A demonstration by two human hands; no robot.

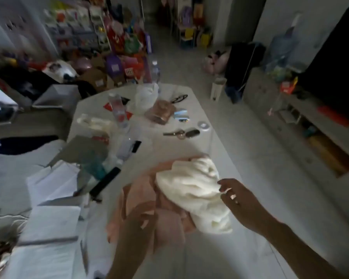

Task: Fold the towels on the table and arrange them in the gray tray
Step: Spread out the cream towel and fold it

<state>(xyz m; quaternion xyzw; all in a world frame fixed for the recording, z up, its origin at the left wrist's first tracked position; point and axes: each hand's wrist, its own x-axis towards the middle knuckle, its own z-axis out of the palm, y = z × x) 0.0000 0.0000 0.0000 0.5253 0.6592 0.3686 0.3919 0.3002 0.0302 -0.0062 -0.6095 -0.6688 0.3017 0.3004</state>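
Note:
A crumpled cream towel (191,190) lies on top of a rumpled pink towel (141,196) at the near end of the white table (199,117). My right hand (238,200) pinches the cream towel's right edge with its fingertips. Over the pink towel's near left part is my left hand (137,224), blurred, with fingers curled; whether it grips the cloth I cannot tell. A gray tray (83,150) stands tilted at the table's left side, with a teal item inside it.
Farther up the table lie scissors (179,133), a tape roll (203,125), two clear bottles (119,109), a pink pouch (161,112) and a black remote (105,183). White papers (52,182) pile at the left. A TV stand (320,125) lines the right wall.

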